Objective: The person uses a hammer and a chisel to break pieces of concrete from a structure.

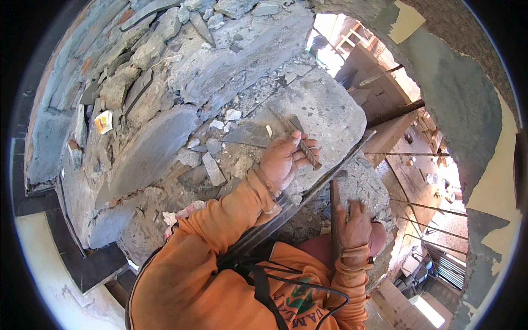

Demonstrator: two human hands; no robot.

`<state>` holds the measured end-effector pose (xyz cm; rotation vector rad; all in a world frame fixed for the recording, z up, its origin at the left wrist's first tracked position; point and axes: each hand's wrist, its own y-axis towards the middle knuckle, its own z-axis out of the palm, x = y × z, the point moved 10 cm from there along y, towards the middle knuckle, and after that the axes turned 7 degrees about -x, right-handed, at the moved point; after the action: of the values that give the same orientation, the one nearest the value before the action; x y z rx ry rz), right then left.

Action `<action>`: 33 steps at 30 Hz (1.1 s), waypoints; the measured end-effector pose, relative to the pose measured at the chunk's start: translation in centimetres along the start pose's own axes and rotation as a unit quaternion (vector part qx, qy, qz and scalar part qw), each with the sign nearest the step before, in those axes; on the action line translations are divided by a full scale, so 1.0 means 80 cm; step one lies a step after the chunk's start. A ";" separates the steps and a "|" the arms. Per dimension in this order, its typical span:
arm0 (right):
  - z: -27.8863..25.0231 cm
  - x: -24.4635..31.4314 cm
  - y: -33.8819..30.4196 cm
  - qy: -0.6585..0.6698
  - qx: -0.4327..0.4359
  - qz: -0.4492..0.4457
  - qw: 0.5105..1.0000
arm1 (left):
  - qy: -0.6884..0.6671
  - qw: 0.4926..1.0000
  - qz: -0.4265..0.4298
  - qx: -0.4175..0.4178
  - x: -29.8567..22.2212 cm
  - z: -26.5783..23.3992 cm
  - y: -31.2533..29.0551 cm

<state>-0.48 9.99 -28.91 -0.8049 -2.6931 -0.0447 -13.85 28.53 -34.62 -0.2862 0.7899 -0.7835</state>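
Observation:
My left hand (pixel 283 160) is closed around a short ribbed steel rod (pixel 309 153), which slants over a pale concrete slab (pixel 330 104). One end points up and left beyond my fingers; the other shows below them. A thin dark chip (pixel 297 124) lies close to the rod. Lower and to the right is my right hand (pixel 355 226), its fingers smeared by motion. A long rusty-brown bar or handle (pixel 334 220) runs just left of that hand, near the thumb. Whether the hand grips it I cannot tell.
Broken masonry (pixel 137 93) and loose stone pieces (pixel 213 169) cover the upper left. A dark metal rail (pixel 275 219) crosses diagonally between my arms. On the right, a jagged wall opening has bare rods (pixel 429 210) across it, with a lower floor (pixel 418 176) beyond.

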 end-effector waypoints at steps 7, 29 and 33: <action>0.167 -0.117 -0.063 0.476 0.269 0.339 0.765 | 0.006 0.999 0.043 -0.029 -0.006 0.008 0.012; -0.060 0.023 0.009 0.676 -0.092 0.129 0.719 | -0.052 0.990 0.111 -0.074 -0.028 0.046 0.051; -0.006 0.067 0.031 0.628 -0.011 0.127 0.768 | -0.045 0.987 0.105 -0.110 -0.035 0.048 0.038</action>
<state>-3.20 14.86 -26.91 -0.7272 -1.2965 -0.3963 -10.72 32.48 -32.03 -0.4249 0.8067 -0.4827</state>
